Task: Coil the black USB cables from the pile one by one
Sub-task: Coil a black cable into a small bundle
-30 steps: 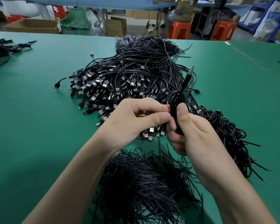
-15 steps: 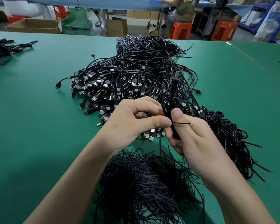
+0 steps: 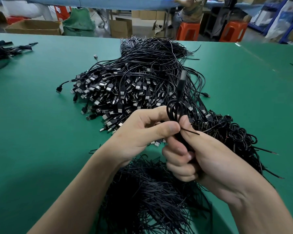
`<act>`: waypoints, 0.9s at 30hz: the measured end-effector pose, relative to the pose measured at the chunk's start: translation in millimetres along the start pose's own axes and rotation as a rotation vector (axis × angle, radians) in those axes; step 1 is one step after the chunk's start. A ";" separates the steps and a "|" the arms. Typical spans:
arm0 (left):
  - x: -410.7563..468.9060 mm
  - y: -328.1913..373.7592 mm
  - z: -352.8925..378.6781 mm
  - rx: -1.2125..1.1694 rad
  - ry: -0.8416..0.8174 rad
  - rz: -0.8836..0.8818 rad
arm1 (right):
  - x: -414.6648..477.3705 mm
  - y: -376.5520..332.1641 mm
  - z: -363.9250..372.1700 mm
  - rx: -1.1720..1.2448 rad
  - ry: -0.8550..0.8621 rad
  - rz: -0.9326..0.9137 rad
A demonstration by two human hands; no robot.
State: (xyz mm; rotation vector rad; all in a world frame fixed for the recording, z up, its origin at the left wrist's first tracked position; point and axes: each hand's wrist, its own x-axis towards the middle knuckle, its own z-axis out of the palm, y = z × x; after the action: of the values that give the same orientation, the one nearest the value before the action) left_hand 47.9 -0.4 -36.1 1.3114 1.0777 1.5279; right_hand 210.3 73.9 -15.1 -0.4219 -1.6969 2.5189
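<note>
A big pile of loose black USB cables (image 3: pixel 134 78) lies on the green table (image 3: pixel 32 124), plugs fanned toward me. Over its near edge I hold one coiled cable (image 3: pixel 175 110), its USB plug sticking up. My right hand (image 3: pixel 198 156) grips the coil's lower part, thumb pressed on it. My left hand (image 3: pixel 142 132) pinches a thin black tie (image 3: pixel 190 131) at the coil's waist; the tie's free end pokes out to the right. A heap of coiled cables (image 3: pixel 233 135) sits just right of my hands.
A mound of thin black ties (image 3: pixel 150 196) lies under my wrists at the near edge. A few dark cables (image 3: pixel 5 49) rest at the far left. Beyond the table stand orange stools (image 3: pixel 188 32), cardboard boxes and a seated person.
The coil's plug has swung from leaning right to nearly upright. A thin tie has appeared across the coil's waist, its end sticking out right past my right thumb.
</note>
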 end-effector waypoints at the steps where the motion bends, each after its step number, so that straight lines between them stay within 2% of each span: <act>1: -0.1 0.1 -0.7 0.005 0.010 0.007 | -0.1 -0.6 -0.7 0.059 -0.044 0.006; 5: -0.7 2.7 -2.2 0.033 0.051 0.035 | -2.5 -2.9 -5.0 0.250 -0.208 0.005; 9: 0.5 2.3 -0.5 -0.025 0.051 0.028 | -3.4 -4.4 -6.3 0.340 -0.269 -0.037; 12: 1.2 -0.8 0.2 -0.046 0.083 0.027 | -2.1 -3.8 -3.3 0.303 -0.219 -0.093; 19: 2.4 -3.1 7.3 -0.058 0.143 0.000 | -3.1 -1.9 -1.8 0.024 -0.051 -0.123; 27: 3.3 5.2 15.0 0.132 0.157 -0.005 | -2.1 0.3 -1.9 -0.131 0.112 -0.136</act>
State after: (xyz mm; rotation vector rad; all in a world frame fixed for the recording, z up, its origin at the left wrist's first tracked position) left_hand 62.2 2.6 -28.9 1.2924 1.2991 1.6000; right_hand 212.9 74.9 -15.7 -0.4322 -1.7893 2.2558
